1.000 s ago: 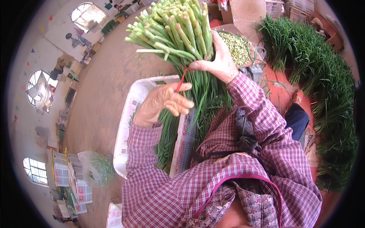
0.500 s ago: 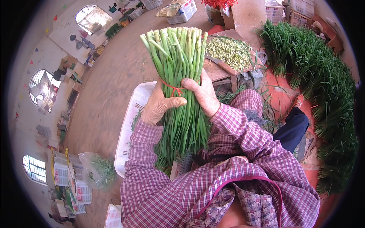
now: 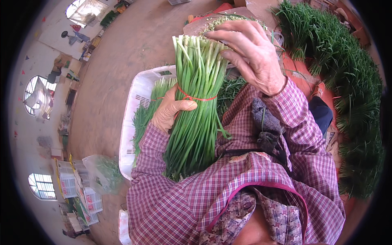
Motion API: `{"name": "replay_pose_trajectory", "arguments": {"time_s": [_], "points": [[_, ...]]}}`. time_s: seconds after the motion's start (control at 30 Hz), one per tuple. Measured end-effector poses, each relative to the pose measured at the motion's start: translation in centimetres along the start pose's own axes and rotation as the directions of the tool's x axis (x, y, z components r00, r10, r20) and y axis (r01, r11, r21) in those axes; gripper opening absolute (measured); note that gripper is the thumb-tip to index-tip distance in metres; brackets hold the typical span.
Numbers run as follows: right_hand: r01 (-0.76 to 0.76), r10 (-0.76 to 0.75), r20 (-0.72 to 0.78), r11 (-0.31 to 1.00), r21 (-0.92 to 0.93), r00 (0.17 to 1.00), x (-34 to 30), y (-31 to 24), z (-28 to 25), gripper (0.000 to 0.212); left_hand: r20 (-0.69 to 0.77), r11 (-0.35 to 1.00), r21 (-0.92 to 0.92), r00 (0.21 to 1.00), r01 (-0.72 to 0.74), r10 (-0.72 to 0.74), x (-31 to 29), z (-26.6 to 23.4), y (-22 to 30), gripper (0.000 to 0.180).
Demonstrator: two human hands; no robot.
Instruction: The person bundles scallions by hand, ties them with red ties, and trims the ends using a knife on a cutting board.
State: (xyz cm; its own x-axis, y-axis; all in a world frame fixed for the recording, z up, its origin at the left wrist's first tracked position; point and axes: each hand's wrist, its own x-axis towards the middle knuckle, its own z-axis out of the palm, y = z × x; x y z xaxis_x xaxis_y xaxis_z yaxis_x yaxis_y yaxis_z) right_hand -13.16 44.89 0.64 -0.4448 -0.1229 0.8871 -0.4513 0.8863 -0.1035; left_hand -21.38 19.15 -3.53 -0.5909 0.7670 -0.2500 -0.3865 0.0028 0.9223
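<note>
A thick bundle of garlic chives (image 3: 194, 126) stands upright in front of me, pale cut ends up and green leaves hanging down. A red tie (image 3: 196, 97) circles it near the middle. My left hand (image 3: 171, 108) is closed around its left side, with the thumb across the front by the tie. Raised at the top right of the bundle is my right hand (image 3: 259, 57), fingers bent and apart, fingertips close to the cut ends; whether they touch I cannot tell. Behind my left hand, another tied bundle (image 3: 157, 96) lies in a white plastic crate (image 3: 130, 122).
A board (image 3: 194, 28) with chopped stalk pieces is beyond the bundle, partly hidden by my right hand. Many green bundles (image 3: 326, 69) line the right side on red flooring. On the left are a clear plastic bag of greens (image 3: 104, 171) and white crates (image 3: 67, 179).
My right hand has let go of the bundle beside the tie and risen to its cut ends. My left hand keeps its hold. The view has shifted, showing more of the crate.
</note>
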Motion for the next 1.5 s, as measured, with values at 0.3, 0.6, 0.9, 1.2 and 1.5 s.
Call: {"name": "replay_pose_trajectory", "arguments": {"time_s": [0.3, 0.6, 0.9, 1.2, 1.5], "points": [[-0.072, -0.029, 0.46, 0.977, 0.199, 0.887, -3.0, 1.1, 0.6, 0.021, -0.038, 0.981, -0.07, 0.983, 0.179, -0.182, -3.4, 1.4, -3.8, 0.089], [-0.533, 0.144, 0.686, 0.748, 0.396, 0.713, -6.3, 2.8, 1.5, 0.016, -0.113, 0.981, -0.05, 0.975, 0.189, -0.194, -3.6, 2.2, -8.4, 0.087], [-0.088, 0.112, 0.315, 0.992, -0.091, 0.942, -5.7, 5.5, 2.5, 0.022, -0.108, 0.987, -0.077, 0.983, 0.138, -0.146, -3.2, 2.6, -9.4, 0.087], [0.218, -0.324, 0.445, 0.937, 0.272, 0.835, -4.4, 3.0, 2.6, 0.017, -0.098, 0.982, -0.095, 0.981, 0.16, -0.17, -2.9, 2.7, -8.8, 0.089], [-0.311, 0.195, 0.738, 0.95, 0.021, 0.646, -7.1, 2.2, 2.7, 0.025, -0.15, 0.982, -0.068, 0.972, 0.174, -0.183, -3.0, 3.3, -9.2, 0.082]]}}
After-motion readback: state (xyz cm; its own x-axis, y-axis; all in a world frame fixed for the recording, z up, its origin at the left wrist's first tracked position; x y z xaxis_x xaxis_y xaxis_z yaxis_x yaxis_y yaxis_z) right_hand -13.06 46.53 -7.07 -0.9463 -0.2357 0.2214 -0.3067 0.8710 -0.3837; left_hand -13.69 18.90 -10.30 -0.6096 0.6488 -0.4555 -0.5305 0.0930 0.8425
